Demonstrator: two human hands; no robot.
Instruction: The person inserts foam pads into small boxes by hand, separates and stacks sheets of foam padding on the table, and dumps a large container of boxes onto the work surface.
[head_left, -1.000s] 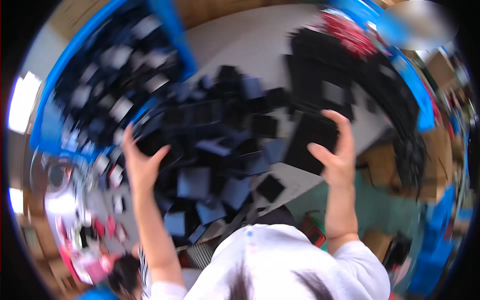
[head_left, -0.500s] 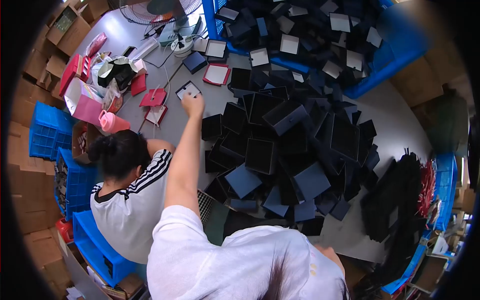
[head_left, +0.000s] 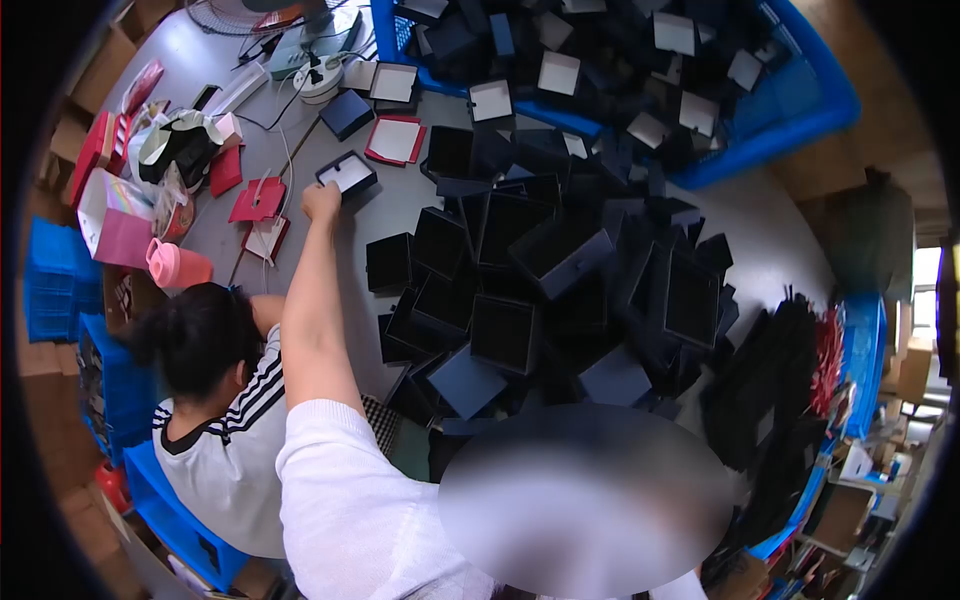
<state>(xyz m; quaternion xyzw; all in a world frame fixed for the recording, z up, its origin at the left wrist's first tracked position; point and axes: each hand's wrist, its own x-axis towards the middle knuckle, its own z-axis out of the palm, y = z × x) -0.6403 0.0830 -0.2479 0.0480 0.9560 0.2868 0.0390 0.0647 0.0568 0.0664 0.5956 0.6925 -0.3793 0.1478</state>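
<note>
My left hand (head_left: 322, 203) reaches far forward on an outstretched arm. Its fingers are closed at the near left corner of a small dark navy box (head_left: 366, 185) with a white inside, which sits on the table. Just beyond it lie a red box with a white inside (head_left: 395, 139) and a closed navy box (head_left: 346, 114). To the left is a red opened piece of packaging (head_left: 258, 200). My right hand is out of sight; a blurred patch covers the area in front of my body.
A heap of dark open boxes (head_left: 505, 330) fills the middle of the table. Behind it stands a blue crate (head_left: 770, 155) full of boxes. A co-worker (head_left: 215, 400) sits at left, near a pink cup (head_left: 178, 264). A power strip (head_left: 318, 80) and cables lie at the back.
The view has shifted, so the scene sits further left. My left hand has gone from above the small box to its left corner, and the box is turned slightly.
</note>
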